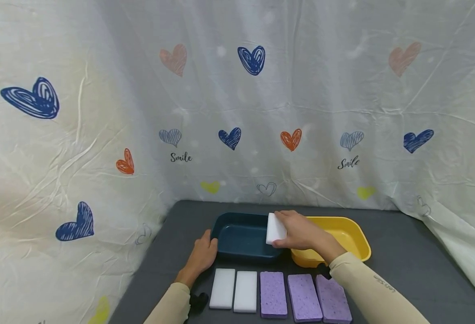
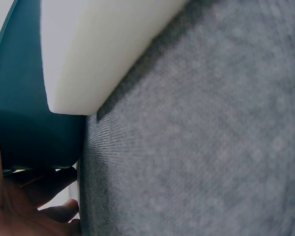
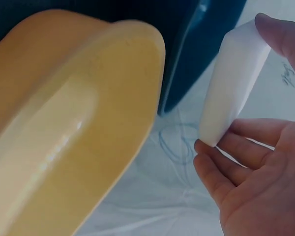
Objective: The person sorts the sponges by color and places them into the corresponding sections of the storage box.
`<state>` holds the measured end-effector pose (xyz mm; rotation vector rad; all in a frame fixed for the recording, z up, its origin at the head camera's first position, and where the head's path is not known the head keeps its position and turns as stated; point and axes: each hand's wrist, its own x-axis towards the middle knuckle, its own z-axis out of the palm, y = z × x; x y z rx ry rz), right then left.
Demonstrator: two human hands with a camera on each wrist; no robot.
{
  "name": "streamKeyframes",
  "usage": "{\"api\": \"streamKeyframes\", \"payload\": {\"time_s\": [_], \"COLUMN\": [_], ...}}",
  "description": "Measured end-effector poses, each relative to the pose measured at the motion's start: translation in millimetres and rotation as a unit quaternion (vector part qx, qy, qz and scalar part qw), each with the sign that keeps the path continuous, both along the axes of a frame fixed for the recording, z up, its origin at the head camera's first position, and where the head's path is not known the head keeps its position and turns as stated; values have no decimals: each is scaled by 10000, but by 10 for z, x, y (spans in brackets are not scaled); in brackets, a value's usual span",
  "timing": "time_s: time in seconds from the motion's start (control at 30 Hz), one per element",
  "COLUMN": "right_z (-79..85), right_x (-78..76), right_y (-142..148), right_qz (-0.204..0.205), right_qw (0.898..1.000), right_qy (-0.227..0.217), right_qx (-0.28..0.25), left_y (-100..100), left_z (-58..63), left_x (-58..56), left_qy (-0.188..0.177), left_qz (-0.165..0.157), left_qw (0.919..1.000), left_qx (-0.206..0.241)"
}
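My right hand (image 1: 300, 230) pinches a white sponge (image 1: 275, 228) between thumb and fingertips, above the right end of the dark blue tub (image 1: 241, 258). In the right wrist view the sponge (image 3: 233, 81) is held on edge, thumb on one end and fingers at the other. At the blue tub's left end, my left hand (image 1: 202, 254) rests against the outer wall. The left wrist view shows its fingers (image 2: 49, 189) beside the tub's end wall (image 2: 34, 132). Beside the blue tub stands a yellow tub (image 1: 352, 234), partly behind my right forearm.
In front of the tubs lie two white sponges (image 1: 222, 289) and three purple sponges (image 1: 273, 294) in a row on the dark grey table covering (image 1: 160, 252). The right sleeve overlaps the rightmost purple one. A pale curtain (image 1: 221, 99) with printed hearts hangs behind and at both sides.
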<state>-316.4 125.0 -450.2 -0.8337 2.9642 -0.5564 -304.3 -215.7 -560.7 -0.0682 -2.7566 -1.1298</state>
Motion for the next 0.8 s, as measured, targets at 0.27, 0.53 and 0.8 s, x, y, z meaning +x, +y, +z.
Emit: {"api": "streamKeyframes", "payload": {"time_s": [0.27,0.53,0.8], "right_z": [-119,-291,-363], "right_x": [-112,-181,-253], "right_y": [-170,-267,-366], "right_qz": [254,114,217], "right_qw": [9996,9994,9976], "right_qy": [74,-177,-86], "right_qx": [74,259,659], "left_y": [-4,0,8], "left_z": [3,14,13], "left_x": [-3,2,-12], "left_qy": [-42,-60,-68], "left_qz": [-42,-28,35], "left_qw": [10000,10000,10000], "left_qx": [5,-2,-10]}}
